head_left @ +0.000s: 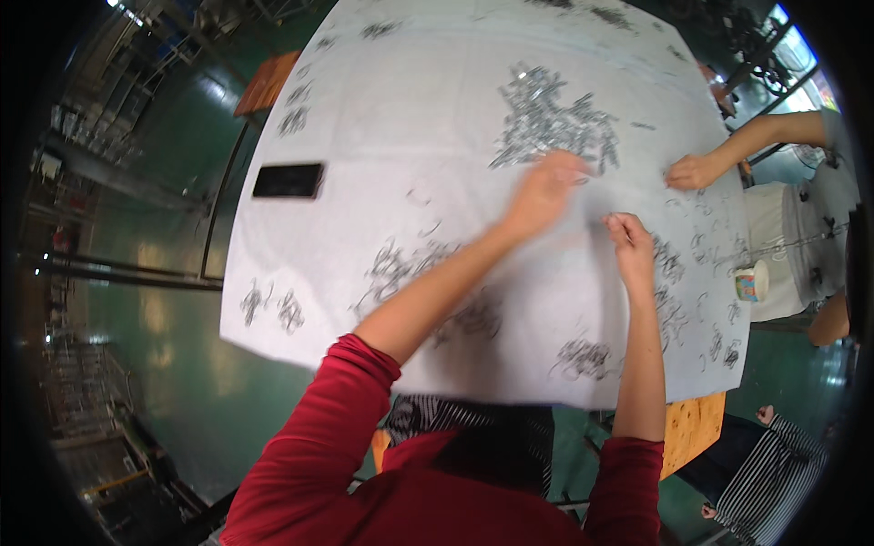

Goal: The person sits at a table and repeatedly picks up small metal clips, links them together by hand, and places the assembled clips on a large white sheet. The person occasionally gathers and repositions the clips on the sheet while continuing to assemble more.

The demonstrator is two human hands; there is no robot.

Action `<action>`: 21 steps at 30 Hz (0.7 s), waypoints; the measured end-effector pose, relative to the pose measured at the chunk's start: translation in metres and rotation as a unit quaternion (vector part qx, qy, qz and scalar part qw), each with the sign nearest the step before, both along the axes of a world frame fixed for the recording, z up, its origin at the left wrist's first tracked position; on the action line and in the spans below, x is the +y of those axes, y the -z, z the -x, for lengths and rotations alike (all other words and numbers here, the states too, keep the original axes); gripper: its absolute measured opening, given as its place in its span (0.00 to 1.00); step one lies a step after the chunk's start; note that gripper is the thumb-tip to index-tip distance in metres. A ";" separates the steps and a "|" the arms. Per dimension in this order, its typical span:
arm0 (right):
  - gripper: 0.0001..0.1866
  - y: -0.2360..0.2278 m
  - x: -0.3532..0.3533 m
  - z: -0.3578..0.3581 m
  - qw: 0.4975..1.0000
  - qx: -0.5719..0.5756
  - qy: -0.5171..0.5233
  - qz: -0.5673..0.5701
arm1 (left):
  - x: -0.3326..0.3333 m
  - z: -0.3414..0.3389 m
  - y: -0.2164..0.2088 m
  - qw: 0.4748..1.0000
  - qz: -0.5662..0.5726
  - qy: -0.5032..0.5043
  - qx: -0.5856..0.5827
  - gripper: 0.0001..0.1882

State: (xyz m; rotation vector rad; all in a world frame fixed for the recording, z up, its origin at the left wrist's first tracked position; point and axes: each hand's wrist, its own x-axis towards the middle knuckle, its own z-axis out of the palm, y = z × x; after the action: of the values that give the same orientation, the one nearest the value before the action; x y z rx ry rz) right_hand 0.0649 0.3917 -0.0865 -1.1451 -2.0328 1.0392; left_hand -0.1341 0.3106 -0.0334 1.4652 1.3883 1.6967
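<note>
My left hand (549,193) reaches over the near edge of a pile of small, shiny silver pieces (546,114). Motion smears its fingers, so whether they hold anything is hidden. To its right, my right hand (633,247) is raised over the white cloth with thumb and fingertips pinched together; what is between them is too small to make out. Thin, dark, curved pieces (387,268) lie in a loose heap, partly under my left forearm. More dark curved pieces (669,259) are beside my right hand, and another small heap (585,359) lies left of my right forearm.
A white cloth (364,118) covers the table. A black phone (288,180) lies at the left, with small dark heaps (289,311) near the left corner. At the right, a co-worker's hand (694,172) rests by a paper cup (751,281). Another person (769,482) in stripes is at lower right.
</note>
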 end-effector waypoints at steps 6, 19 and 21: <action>0.13 0.034 0.121 0.073 0.988 0.045 0.020 -0.144 | 0.104 0.172 0.118 0.925 0.080 -0.258 0.269 0.22; 0.14 0.050 0.171 0.161 0.992 0.007 -0.076 -0.097 | 0.157 0.103 0.113 0.936 0.133 -0.188 0.266 0.25; 0.14 0.048 0.144 0.150 0.995 0.033 -0.076 -0.061 | 0.138 0.074 0.118 0.947 0.103 -0.210 0.222 0.24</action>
State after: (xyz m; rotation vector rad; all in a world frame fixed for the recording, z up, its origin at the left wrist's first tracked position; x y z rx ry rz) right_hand -0.0855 0.5355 -0.1343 -0.8941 -2.1260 0.9963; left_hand -0.2080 0.4484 -0.1517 1.5698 2.1801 1.4341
